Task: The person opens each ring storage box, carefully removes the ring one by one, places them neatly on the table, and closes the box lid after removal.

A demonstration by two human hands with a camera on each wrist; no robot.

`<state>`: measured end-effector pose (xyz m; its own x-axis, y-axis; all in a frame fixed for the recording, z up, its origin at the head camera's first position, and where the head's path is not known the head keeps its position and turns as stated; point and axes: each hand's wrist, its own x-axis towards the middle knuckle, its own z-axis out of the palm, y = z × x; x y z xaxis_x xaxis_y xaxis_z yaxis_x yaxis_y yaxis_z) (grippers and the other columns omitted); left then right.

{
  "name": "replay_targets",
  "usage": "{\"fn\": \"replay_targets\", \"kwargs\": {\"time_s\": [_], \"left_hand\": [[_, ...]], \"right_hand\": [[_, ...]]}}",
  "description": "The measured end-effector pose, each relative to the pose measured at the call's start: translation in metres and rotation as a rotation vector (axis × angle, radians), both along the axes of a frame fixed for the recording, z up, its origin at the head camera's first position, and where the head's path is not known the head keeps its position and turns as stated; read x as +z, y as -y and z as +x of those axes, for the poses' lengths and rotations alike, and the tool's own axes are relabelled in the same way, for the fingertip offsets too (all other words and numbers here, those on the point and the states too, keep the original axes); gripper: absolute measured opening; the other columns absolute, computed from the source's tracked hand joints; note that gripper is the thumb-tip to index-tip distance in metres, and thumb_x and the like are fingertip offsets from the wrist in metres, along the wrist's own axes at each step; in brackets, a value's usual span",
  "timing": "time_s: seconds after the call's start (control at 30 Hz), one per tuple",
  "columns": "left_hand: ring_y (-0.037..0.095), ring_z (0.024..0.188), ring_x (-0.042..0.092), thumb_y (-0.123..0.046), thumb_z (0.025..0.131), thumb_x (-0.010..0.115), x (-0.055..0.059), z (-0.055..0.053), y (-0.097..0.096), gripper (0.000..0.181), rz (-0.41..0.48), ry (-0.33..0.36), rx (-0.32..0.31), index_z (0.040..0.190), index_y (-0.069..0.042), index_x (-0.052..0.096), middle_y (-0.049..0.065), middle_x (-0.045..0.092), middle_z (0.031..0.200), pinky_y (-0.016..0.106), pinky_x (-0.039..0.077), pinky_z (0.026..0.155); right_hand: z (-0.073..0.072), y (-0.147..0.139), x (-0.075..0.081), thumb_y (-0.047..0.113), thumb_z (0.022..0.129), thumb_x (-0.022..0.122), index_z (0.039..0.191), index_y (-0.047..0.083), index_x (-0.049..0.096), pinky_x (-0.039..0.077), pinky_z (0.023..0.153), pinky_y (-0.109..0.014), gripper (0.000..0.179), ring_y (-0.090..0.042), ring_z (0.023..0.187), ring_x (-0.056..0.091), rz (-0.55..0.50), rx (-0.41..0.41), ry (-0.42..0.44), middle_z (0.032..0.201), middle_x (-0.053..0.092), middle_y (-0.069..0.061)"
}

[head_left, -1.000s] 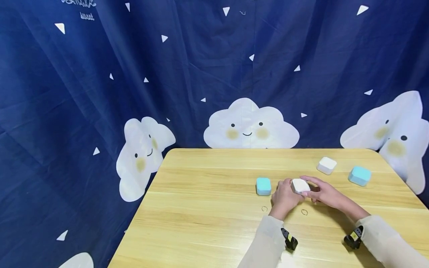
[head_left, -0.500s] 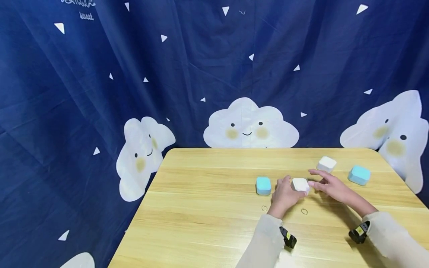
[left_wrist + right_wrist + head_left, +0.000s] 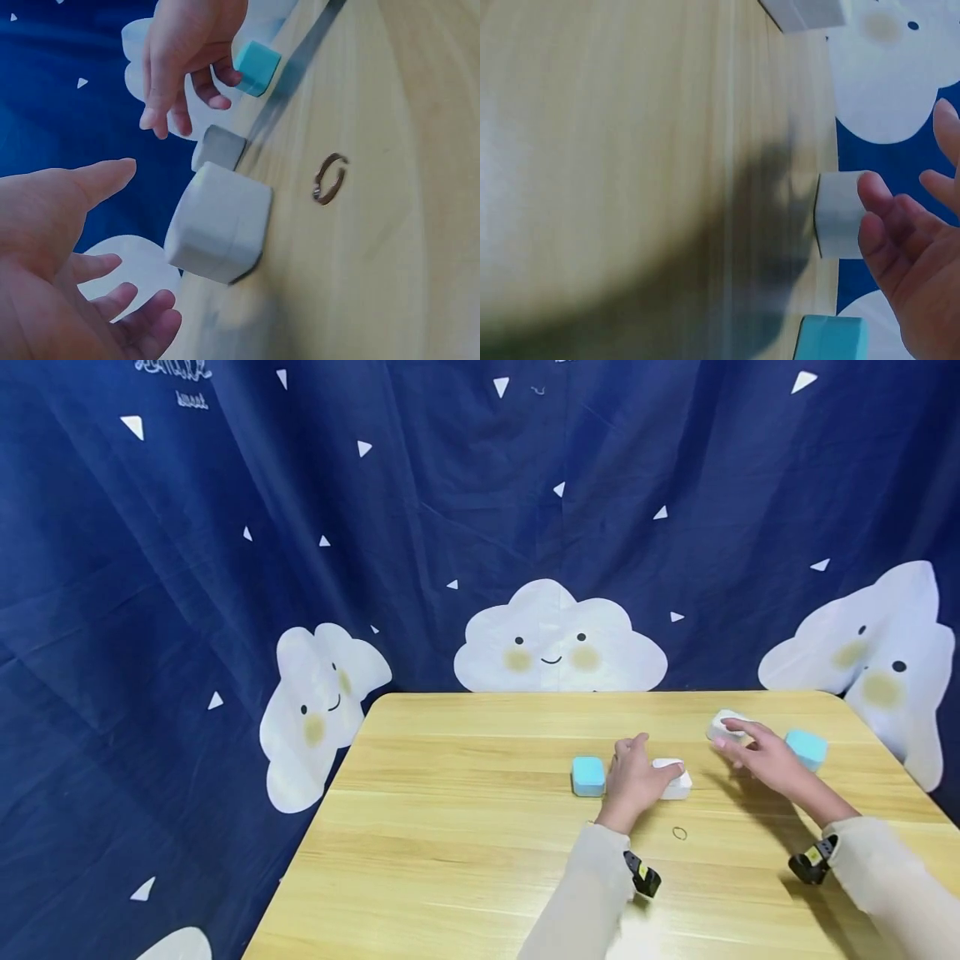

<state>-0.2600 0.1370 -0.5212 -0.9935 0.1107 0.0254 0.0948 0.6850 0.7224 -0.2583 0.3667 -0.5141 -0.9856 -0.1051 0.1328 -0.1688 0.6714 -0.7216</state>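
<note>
"On the tabletop (image 3: 450,835), what stands where?"
"The near white box (image 3: 221,225) stands beside the left hand (image 3: 632,782), whose grip is spread apart, holding nothing; the far white box (image 3: 838,217) stands at the right hand (image 3: 768,760), whose grip is likewise apart, contact unclear."
"Why unsupported?"
"Flat bases probably steady both. A ring (image 3: 319,180) lies flat, nearer the person."

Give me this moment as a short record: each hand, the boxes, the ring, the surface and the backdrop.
left hand: beside nearer white box, holding nothing
right hand: at farther white box, not gripping; contact unclear
blue boxes: one left of left hand, one partly behind right hand
ring: thin, lying flat
surface: wood-look table
backdrop: dark blue curtain, white clouds
</note>
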Motion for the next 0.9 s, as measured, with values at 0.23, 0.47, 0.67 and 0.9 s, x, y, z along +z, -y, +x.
{"fn": "replay_targets", "kwargs": {"time_s": [0.23, 0.47, 0.67, 0.9], "left_hand": [[0.017, 0.113, 0.052, -0.059, 0.077, 0.069, 0.012, -0.019, -0.008, 0.072, -0.046, -0.042, -0.039, 0.14, -0.034, 0.043, -0.003, 0.044, 0.136, 0.036, 0.046, 0.083], [0.016, 0.113, 0.053, -0.058, 0.078, 0.069, 0.019, -0.037, -0.017, 0.075, -0.176, -0.083, -0.118, 0.142, -0.031, 0.042, -0.004, 0.047, 0.134, 0.034, 0.045, 0.086], [0.015, 0.116, 0.052, -0.058, 0.078, 0.069, 0.025, -0.046, -0.026, 0.073, -0.271, -0.095, -0.165, 0.141, -0.033, 0.042, -0.007, 0.048, 0.132, 0.035, 0.041, 0.092], [0.012, 0.115, 0.052, -0.058, 0.079, 0.068, 0.027, -0.053, -0.046, 0.069, -0.412, -0.108, -0.245, 0.14, -0.038, 0.041, -0.01, 0.045, 0.135, 0.035, 0.04, 0.092]], "right_hand": [[-0.011, -0.012, 0.0, 0.04, 0.098, 0.049, 0.144, -0.007, 0.03, 0.05, 0.056, -0.032, 0.068, -0.03, 0.072, 0.064, 0.057, -0.1, -0.002, 0.135, 0.029, -0.041], [-0.028, -0.015, -0.002, 0.041, 0.097, 0.051, 0.143, -0.01, 0.028, 0.046, 0.056, -0.031, 0.072, -0.027, 0.07, 0.064, 0.122, -0.122, 0.023, 0.131, 0.032, -0.043], [-0.037, -0.016, -0.005, 0.034, 0.096, 0.056, 0.14, -0.012, 0.031, 0.044, 0.059, -0.036, 0.068, -0.029, 0.07, 0.063, 0.157, -0.128, 0.009, 0.125, 0.039, -0.041], [-0.039, -0.018, -0.011, 0.027, 0.094, 0.06, 0.137, -0.017, 0.033, 0.045, 0.075, -0.055, 0.066, -0.041, 0.088, 0.058, 0.195, -0.167, -0.015, 0.12, 0.045, -0.041]]}}
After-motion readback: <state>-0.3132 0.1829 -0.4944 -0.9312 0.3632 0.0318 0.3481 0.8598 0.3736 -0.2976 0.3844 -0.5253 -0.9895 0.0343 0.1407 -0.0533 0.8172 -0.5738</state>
